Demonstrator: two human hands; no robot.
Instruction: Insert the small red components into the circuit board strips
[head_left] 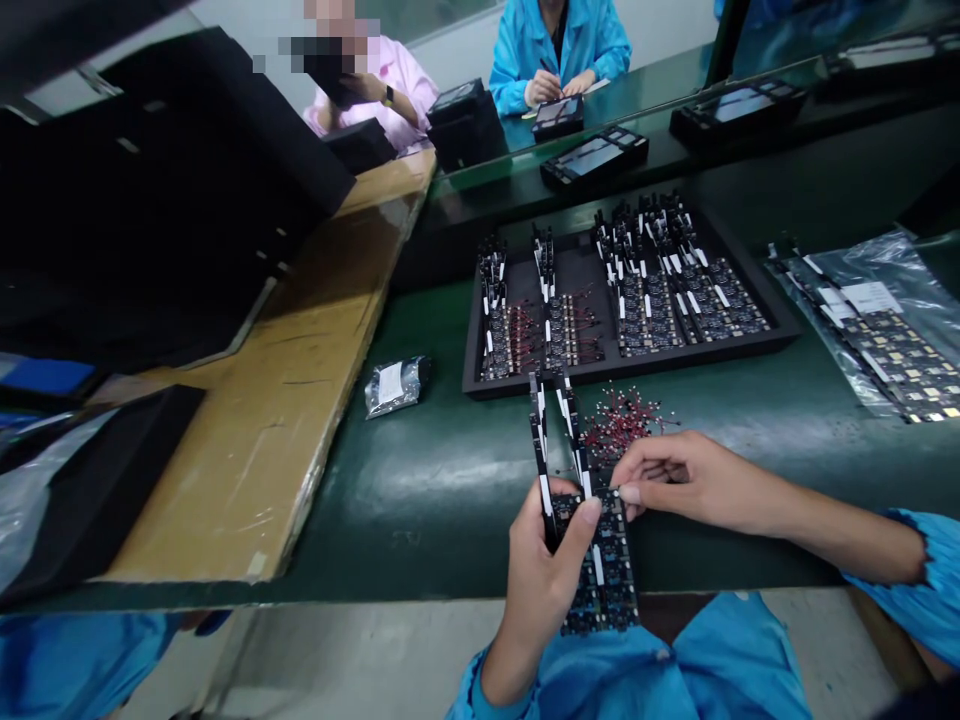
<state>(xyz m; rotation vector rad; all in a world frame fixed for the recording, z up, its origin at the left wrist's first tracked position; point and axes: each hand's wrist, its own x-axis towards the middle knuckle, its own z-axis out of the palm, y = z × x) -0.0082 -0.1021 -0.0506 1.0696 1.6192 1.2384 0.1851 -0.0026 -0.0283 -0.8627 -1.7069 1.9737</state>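
**Board panel in hand, tray part filled**

The left hand is clamped around a panel of small circuit boards, thumb pressed on its upper face, holding it over the near edge of the worktop. The right hand has its fingertips pinched together at the panel's top right corner, just beside a loose heap of red-wired parts lying on the worktop. Whether a wire sits in that pinch cannot be told.

Judging by how things lie, the work is partway through: in the black tray beyond, the two left-hand panels show red wires, while the panels to the right show none. More panels wait in a clear bag at the far right.

The worktop is dark green and glossy. A small silvery packet lies near a cardboard sheet at the left, with black foam trays stacked behind. Across the line, two other people sit at work, one in a blue sleeve, near black devices.
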